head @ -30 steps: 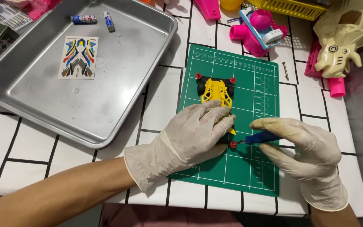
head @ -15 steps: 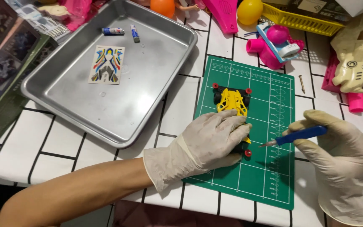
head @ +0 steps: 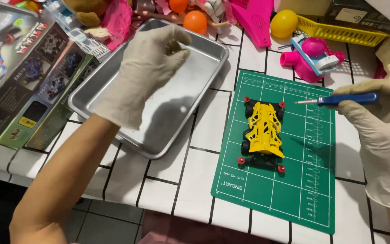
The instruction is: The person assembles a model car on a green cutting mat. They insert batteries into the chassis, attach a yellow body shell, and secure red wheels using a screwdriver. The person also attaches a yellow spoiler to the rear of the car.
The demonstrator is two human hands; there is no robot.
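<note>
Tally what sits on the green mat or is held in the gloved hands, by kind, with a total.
Toy car chassis, yellow and black, on the mat: 1
Blue-handled screwdriver, in the right hand: 1
Red rollers at the chassis corners: 4
Left hand, over the tray: pinched shut, any small part held cannot be made out
Total: 6

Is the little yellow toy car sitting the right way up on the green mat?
Upright: the yellow toy car lies flat, body on top.

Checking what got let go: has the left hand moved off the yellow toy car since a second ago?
Yes. The left hand left the yellow toy car on the green cutting mat and now hangs over the metal tray.
</note>
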